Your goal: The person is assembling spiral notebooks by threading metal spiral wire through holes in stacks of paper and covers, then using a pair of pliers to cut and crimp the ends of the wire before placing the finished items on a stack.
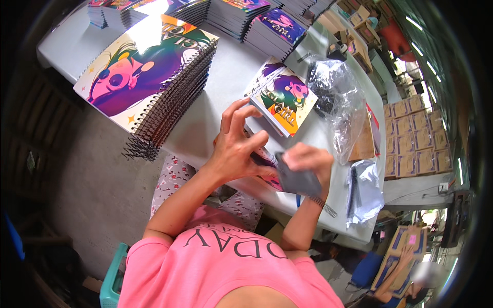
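My left hand [233, 146] is bent around a small spiral notebook [270, 180] with a colourful illustrated cover, mostly hidden under the fingers and thumb. Closed on a dark grey flat piece [299, 179], my right hand [313, 158] is blurred by motion; the piece's exact kind cannot be made out. It lies against the notebook's right side. A loose spiral wire [327, 208] sticks out beside my right wrist. Just beyond my hands rests a short stack of small notebooks [287, 100] with purple and yellow covers.
A tall stack of large spiral notebooks [149, 77] stands at the left. More notebook piles [275, 31] line the table's far side. Crumpled clear plastic [339, 97] and a white bag [367, 190] lie at the right. Cardboard boxes [416, 136] are stacked beyond the white table [226, 66].
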`<state>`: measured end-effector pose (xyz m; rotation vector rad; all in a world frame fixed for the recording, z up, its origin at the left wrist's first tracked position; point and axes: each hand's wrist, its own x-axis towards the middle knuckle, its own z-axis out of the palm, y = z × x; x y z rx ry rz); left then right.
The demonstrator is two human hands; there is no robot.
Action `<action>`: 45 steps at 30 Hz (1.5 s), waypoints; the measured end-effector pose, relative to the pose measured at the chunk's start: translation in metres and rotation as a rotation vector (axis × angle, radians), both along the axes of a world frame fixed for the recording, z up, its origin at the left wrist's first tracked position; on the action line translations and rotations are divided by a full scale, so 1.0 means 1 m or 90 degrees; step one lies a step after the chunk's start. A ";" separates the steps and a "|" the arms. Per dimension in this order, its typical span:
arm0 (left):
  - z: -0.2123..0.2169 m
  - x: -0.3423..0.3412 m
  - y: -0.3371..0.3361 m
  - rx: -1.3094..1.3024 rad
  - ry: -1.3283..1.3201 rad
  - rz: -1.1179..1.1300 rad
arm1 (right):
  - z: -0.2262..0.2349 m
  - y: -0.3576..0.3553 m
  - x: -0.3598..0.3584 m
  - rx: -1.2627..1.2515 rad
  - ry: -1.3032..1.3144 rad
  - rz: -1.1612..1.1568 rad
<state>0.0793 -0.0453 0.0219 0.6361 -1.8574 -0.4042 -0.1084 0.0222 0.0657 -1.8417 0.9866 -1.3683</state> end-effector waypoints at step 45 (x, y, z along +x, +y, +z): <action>0.010 0.018 0.006 0.539 0.453 -0.216 | -0.065 0.130 -0.129 0.192 0.641 -0.880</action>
